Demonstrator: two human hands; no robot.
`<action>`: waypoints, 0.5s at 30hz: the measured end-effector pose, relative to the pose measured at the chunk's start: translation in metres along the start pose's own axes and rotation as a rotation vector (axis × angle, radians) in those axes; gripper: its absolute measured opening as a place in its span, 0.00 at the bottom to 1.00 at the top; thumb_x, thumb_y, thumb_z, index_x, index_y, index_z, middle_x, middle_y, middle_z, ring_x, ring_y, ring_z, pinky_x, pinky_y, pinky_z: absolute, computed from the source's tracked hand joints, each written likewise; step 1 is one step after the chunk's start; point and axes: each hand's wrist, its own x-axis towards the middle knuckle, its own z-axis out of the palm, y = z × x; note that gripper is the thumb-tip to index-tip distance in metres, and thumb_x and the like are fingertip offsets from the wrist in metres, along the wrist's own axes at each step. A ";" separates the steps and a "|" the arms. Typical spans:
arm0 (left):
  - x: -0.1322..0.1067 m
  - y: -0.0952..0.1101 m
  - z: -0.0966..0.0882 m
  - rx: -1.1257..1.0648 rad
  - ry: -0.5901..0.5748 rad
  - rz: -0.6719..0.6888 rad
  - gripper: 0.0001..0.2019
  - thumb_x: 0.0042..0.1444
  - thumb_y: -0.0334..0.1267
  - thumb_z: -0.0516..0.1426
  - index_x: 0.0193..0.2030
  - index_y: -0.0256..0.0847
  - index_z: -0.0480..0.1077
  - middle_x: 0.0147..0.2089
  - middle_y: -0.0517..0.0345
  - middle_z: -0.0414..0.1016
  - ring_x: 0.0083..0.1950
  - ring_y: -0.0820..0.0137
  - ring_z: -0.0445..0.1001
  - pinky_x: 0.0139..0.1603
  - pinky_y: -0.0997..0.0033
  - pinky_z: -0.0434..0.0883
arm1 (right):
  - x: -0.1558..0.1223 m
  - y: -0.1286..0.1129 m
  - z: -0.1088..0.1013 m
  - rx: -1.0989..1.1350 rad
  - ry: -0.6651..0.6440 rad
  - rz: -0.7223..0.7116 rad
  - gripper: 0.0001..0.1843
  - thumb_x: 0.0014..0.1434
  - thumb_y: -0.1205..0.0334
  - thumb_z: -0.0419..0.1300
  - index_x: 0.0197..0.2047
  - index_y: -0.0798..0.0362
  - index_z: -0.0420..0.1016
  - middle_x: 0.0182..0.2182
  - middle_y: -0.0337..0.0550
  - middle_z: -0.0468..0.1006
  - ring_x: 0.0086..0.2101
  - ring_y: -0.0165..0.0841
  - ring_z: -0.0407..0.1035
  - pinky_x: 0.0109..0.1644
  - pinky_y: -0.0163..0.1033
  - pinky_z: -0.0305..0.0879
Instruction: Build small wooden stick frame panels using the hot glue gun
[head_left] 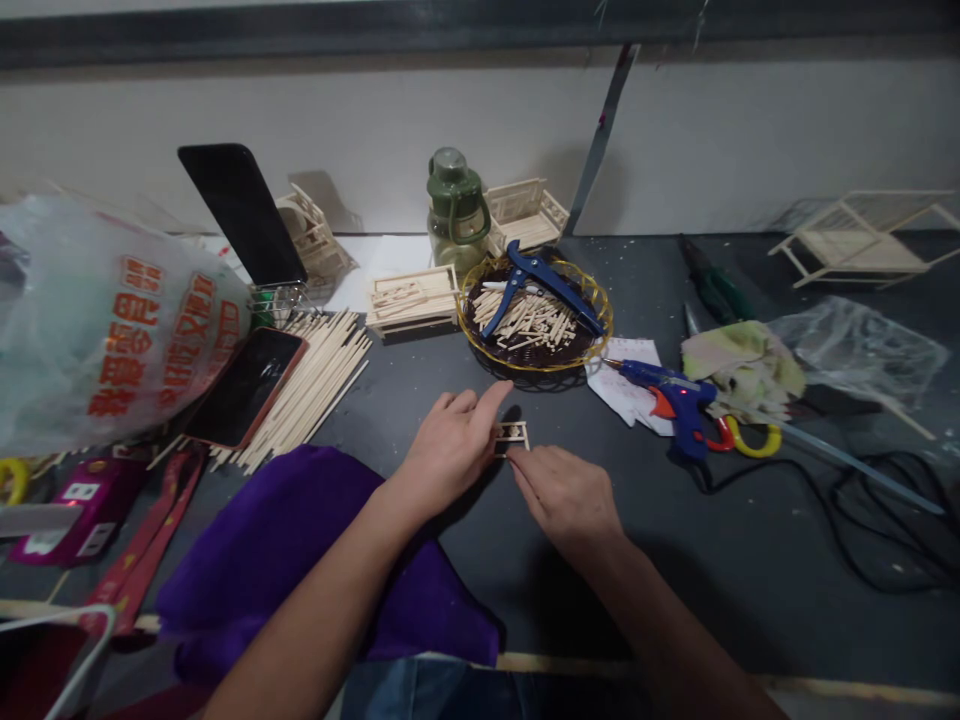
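Between my two hands is a small rectangular frame of pale wooden sticks (517, 428), close above or on the dark tabletop; which of these I cannot tell. My left hand (454, 445) grips its left end, thumb raised and fingers partly hidden. At its lower right corner, my right hand (566, 490) is closed with the fingertips on the frame. Just beyond stands a wicker basket (480, 355) full of short stick pieces (525, 318), with a blue cutter (559, 285) lying across it.
A blue glue gun (675, 395) with a black cable rests at right, near a cloth (742, 365). Long wooden sticks (315, 390), a phone (251, 385) and a purple cloth (300, 550) lie at left. A green bottle (456, 205) and wooden models (412, 300) stand behind.
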 end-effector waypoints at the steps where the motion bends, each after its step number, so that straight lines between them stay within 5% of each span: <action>1: 0.000 0.000 0.000 0.001 -0.008 0.003 0.27 0.62 0.29 0.50 0.68 0.35 0.49 0.37 0.54 0.76 0.42 0.62 0.70 0.44 0.61 0.64 | 0.000 0.000 0.000 0.000 0.002 0.000 0.12 0.67 0.68 0.52 0.39 0.53 0.78 0.23 0.38 0.73 0.26 0.31 0.65 0.31 0.39 0.50; 15: 0.001 0.001 -0.004 -0.017 -0.041 -0.001 0.29 0.60 0.28 0.53 0.67 0.36 0.49 0.38 0.55 0.76 0.43 0.63 0.70 0.45 0.62 0.64 | 0.000 0.000 0.000 -0.001 -0.006 0.008 0.12 0.66 0.69 0.53 0.39 0.53 0.78 0.24 0.38 0.74 0.26 0.30 0.66 0.31 0.39 0.50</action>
